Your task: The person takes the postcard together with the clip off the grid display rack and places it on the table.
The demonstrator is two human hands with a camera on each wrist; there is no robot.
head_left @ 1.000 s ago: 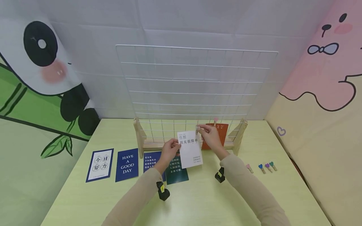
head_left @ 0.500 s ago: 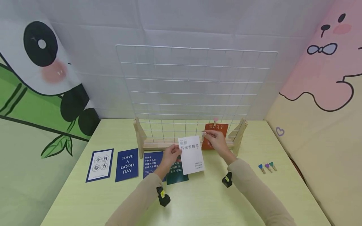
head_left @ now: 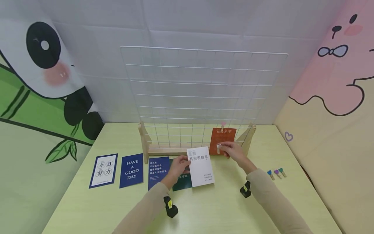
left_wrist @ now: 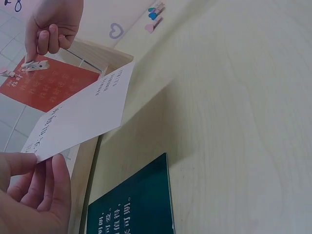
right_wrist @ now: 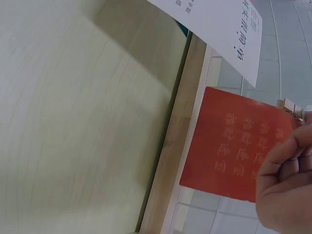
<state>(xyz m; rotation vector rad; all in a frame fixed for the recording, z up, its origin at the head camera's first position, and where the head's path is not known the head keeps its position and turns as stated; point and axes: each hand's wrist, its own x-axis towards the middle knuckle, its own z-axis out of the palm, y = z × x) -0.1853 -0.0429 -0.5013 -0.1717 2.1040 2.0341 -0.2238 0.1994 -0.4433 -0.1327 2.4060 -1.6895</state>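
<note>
My left hand (head_left: 177, 169) pinches the left edge of a white card (head_left: 202, 169) printed with Chinese characters, holding it tilted above the table. The card partly covers a dark green card (head_left: 182, 183) lying below. With thumb and finger my right hand (head_left: 236, 154) pinches a small wooden clothespin (left_wrist: 41, 65) with a white top, to the right of the white card. Behind that hand an orange-red card (head_left: 216, 136) hangs low on the white wire grid (head_left: 175, 109), held by a clothespin with a pink heart (head_left: 223, 124).
Wooden feet (head_left: 143, 143) support the grid. Left on the table lie a blue-bordered card (head_left: 103, 171), a "HAVE A GOOD DAY" card (head_left: 131, 170) and another blue card (head_left: 157, 170). Heart clothespins (head_left: 276, 173) lie at right; a pink one (left_wrist: 150, 28) shows in the left wrist view.
The right hand, with the white-topped clothespin, has moved right and down, away from the white card's top edge. The left hand has lowered the white card slightly and shifted it right.
</note>
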